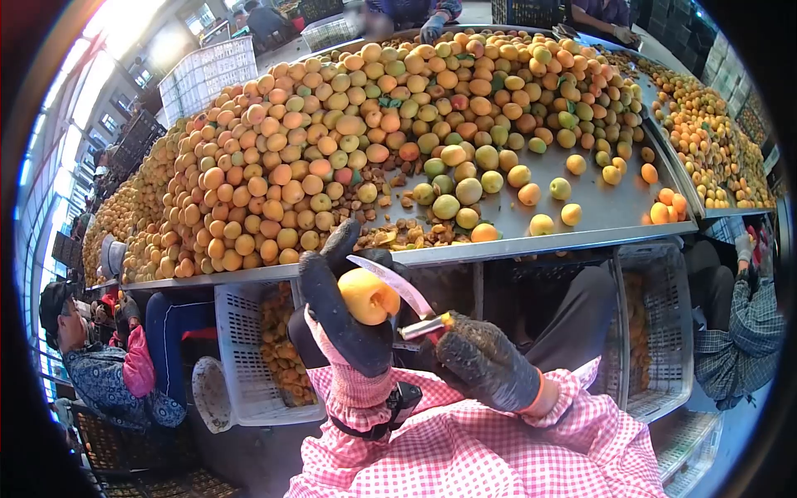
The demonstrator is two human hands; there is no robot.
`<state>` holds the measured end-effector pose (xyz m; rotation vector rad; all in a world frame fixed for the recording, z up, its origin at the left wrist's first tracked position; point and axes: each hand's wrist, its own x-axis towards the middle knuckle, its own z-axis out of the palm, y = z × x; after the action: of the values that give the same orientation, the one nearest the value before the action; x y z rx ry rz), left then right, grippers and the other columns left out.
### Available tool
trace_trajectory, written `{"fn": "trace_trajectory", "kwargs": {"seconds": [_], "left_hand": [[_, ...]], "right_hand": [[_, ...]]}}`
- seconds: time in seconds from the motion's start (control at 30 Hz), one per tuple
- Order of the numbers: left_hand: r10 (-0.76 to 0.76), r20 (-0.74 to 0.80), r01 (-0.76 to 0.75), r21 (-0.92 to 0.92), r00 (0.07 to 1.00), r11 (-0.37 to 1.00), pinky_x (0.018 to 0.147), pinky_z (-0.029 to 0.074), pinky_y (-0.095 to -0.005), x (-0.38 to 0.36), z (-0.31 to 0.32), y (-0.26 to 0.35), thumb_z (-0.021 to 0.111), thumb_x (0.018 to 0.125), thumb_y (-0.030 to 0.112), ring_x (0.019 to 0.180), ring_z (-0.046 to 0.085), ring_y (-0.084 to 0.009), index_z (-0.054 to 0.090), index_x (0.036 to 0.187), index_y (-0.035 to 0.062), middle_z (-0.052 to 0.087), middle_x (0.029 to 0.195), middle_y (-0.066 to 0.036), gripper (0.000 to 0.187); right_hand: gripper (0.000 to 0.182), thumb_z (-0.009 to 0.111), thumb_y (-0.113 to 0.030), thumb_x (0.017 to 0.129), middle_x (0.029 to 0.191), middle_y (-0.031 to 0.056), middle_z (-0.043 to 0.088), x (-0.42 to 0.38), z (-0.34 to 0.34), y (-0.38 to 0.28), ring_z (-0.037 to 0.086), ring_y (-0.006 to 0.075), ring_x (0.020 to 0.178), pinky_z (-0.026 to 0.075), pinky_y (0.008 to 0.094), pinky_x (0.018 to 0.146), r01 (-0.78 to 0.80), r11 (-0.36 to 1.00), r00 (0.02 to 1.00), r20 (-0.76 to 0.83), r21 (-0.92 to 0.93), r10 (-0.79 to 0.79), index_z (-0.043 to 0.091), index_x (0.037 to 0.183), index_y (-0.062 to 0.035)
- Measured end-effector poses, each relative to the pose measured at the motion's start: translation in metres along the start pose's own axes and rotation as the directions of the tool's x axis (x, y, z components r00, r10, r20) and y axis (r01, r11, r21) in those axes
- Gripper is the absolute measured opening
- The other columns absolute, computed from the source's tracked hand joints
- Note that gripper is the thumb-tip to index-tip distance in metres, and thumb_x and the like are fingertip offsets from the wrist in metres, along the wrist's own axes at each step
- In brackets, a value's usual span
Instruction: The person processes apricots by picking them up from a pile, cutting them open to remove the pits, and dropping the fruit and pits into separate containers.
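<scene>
My left hand (344, 311), in a dark glove with a pink cuff, is closed around a yellow-orange apricot (366, 297). A dark hollow shows in the fruit's right side. Dark-gloved too, my right hand (488, 362) grips a knife (397, 280) by its handle. The curved blade points up and left, overlapping the apricot's upper right edge in this view. Both hands are over my lap, just in front of the metal table edge. Beyond them on the table lie cut scraps (407, 235) and loose apricots.
A large heap of apricots (274, 166) covers much of the metal table (573, 216). White crates (241, 357) with orange pieces stand below its edge on both sides of me. A white bucket (212, 394) is at left. Other people sit left, right and across the table.
</scene>
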<state>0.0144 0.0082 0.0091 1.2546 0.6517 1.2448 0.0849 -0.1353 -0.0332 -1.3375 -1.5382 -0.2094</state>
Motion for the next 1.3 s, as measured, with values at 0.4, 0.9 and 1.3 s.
{"fn": "trace_trajectory", "kwargs": {"seconds": [0.4,0.9,1.3], "left_hand": [[-0.126,0.210,0.132,-0.014,0.969,0.991,0.069,0.051,-0.0295,-0.025,0.022,0.018,0.045,0.096,0.030,0.069,0.060,-0.0171,0.035,0.139,0.0030,0.061,0.080,-0.008,0.052],[-0.240,0.557,0.489,-0.355,0.795,0.797,0.085,0.052,-0.0382,-0.015,-0.009,0.009,0.069,0.082,0.019,0.091,0.063,-0.0261,0.053,0.117,-0.0030,0.061,0.109,-0.016,0.044],[-0.426,0.361,0.493,-0.114,0.829,0.862,0.082,0.049,-0.0263,-0.024,-0.016,-0.021,0.065,0.087,0.021,0.091,0.062,-0.0152,0.058,0.114,-0.0052,0.063,0.105,-0.008,0.038]], "right_hand": [[0.029,0.059,-0.030,0.088,0.061,0.0193,0.056,0.021,-0.014,-0.029,0.059,0.0372,0.057,0.043,0.0452,0.047,-0.620,0.783,0.771,0.144,-0.048,0.620,0.052,0.093,-0.0023],[0.022,0.057,-0.013,0.090,0.083,0.0200,0.064,0.016,-0.020,-0.015,0.065,0.0344,0.076,0.047,0.0367,0.060,-0.589,0.734,0.805,0.161,0.338,0.571,0.056,0.106,0.0021],[0.024,0.057,-0.018,0.091,0.089,0.0214,0.064,0.016,-0.029,0.004,0.061,0.0401,0.083,0.048,0.0397,0.068,-0.679,0.535,0.722,0.327,0.503,0.610,0.056,0.107,0.0000]]}}
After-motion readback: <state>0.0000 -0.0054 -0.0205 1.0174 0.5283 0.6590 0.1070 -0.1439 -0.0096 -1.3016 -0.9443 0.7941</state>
